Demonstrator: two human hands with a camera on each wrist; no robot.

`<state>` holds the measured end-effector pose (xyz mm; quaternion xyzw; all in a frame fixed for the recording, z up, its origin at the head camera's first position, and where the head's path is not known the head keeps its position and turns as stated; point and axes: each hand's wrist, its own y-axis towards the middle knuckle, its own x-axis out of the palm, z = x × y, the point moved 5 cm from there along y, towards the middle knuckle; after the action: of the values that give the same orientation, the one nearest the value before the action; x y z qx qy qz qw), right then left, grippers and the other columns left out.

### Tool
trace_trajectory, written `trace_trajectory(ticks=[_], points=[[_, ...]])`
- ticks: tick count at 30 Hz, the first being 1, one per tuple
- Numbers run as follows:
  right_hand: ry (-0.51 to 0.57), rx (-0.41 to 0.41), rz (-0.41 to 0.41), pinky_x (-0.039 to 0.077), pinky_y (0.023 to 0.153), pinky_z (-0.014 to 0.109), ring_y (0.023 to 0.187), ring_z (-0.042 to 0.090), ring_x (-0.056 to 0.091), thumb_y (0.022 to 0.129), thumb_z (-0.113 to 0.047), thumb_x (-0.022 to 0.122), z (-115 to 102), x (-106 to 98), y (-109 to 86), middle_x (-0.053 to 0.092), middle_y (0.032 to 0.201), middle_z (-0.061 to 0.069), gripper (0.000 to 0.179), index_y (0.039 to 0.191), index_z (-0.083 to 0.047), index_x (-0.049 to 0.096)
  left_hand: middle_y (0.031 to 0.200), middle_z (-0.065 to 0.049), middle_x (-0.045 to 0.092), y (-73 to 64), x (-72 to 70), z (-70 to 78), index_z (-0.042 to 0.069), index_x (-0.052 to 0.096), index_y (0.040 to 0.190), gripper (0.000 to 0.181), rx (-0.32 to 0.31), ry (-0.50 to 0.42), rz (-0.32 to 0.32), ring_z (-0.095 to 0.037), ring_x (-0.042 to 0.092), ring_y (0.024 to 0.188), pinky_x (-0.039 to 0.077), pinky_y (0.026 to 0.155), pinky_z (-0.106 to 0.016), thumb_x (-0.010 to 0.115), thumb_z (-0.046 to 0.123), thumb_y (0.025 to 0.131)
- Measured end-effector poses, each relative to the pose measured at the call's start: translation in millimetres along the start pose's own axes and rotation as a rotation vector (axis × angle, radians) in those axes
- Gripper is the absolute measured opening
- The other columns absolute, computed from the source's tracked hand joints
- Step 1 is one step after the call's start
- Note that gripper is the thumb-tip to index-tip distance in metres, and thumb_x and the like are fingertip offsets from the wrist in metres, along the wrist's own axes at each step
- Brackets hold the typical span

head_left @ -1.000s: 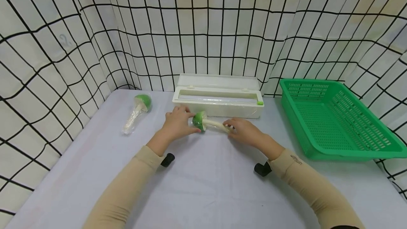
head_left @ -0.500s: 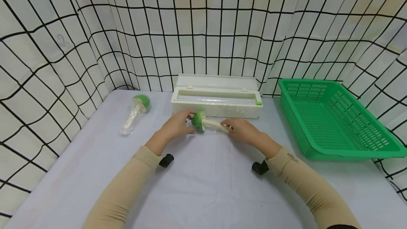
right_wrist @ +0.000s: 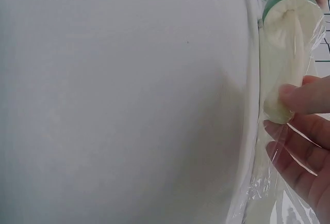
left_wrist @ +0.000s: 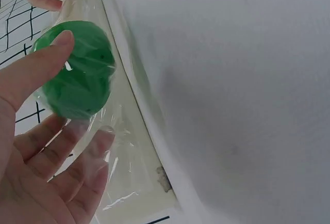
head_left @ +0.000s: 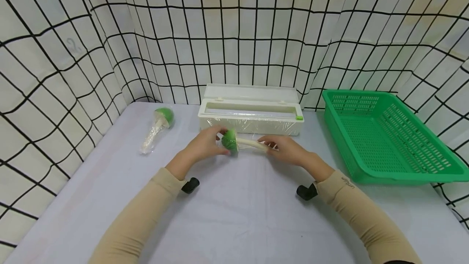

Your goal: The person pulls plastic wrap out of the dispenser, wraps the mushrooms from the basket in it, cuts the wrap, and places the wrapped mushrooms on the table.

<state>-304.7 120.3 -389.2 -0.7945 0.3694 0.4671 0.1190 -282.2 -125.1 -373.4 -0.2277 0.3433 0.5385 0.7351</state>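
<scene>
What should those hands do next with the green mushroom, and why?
I'd probably roll the mushroom a little toward the white box. The left hand is at its cap, the right hand holds its stem end, and clear film runs from it over the box's front. The other mushroom already lies wrapped, so this one may need wrapping too.

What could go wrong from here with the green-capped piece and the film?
1. The film lies over the left hand's fingers, so it might crease or lift as that hand moves.
2. The right hand pinches the stem near its end, so the green cap could perhaps swing or slip.
3. Film also covers part of the dispenser box's front; if joined there, a pull might drag the box.
</scene>
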Motion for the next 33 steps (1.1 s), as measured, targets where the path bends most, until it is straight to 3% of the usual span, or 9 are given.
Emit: trace_trajectory(ticks=[7,13,25,30,33], points=[[0.049,-0.012,-0.01,0.056,0.088,0.042,0.103,0.03,0.067,0.098,0.007,0.059,1.1,-1.7,-0.2,0.07,0.118,0.019,0.039,0.134,-0.003,0.063,0.134,-0.019,0.061,2.8,1.3,2.5,0.006,0.045,0.145,0.079,0.02,-0.019,0.029,-0.036,0.06,0.117,0.05,0.098,-0.049,0.089,0.006,0.079],[0.101,0.004,-0.004,0.053,0.094,0.046,0.112,0.031,0.063,0.102,0.006,0.053,0.9,-11.6,-0.5,0.066,0.13,0.018,0.041,0.14,-0.008,0.06,0.126,-0.019,0.065,3.3,-3.3,2.8,0.007,0.051,0.138,0.061,0.067,0.01,0.084,-0.034,0.062,0.11,0.052,0.094,-0.047,0.083,0.005,0.086],[0.149,-0.136,0.193,0.054,0.096,0.049,0.12,0.035,0.058,0.098,0.013,0.058,-1.9,-26.2,0.6,0.061,0.131,0.016,0.033,0.127,-0.001,0.066,0.139,-0.017,0.059,2.1,-10.1,-4.1,0.003,0.053,0.144,0.061,0.081,-0.097,0.13,-0.035,0.06,0.118,0.05,0.099,-0.047,0.081,0.008,0.089],[0.241,-0.071,0.249,0.058,0.086,0.042,0.103,0.037,0.065,0.1,0.01,0.057,1.6,-30.6,0.4,0.063,0.126,0.017,0.029,0.125,-0.001,0.069,0.137,-0.02,0.061,1.4,-12.2,-3.1,0.011,0.046,0.148,0.064,0.077,-0.153,0.167,-0.034,0.061,0.122,0.049,0.102,-0.05,0.078,0.013,0.093],[0.338,-0.031,0.278,0.058,0.086,0.035,0.102,0.036,0.065,0.1,0.004,0.061,3.0,-33.1,0.0,0.061,0.128,0.019,0.025,0.124,0.004,0.069,0.135,-0.021,0.062,1.3,-14.1,-1.5,0.016,0.045,0.149,0.062,0.079,-0.173,0.193,-0.034,0.061,0.122,0.05,0.101,-0.049,0.076,0.016,0.095]])
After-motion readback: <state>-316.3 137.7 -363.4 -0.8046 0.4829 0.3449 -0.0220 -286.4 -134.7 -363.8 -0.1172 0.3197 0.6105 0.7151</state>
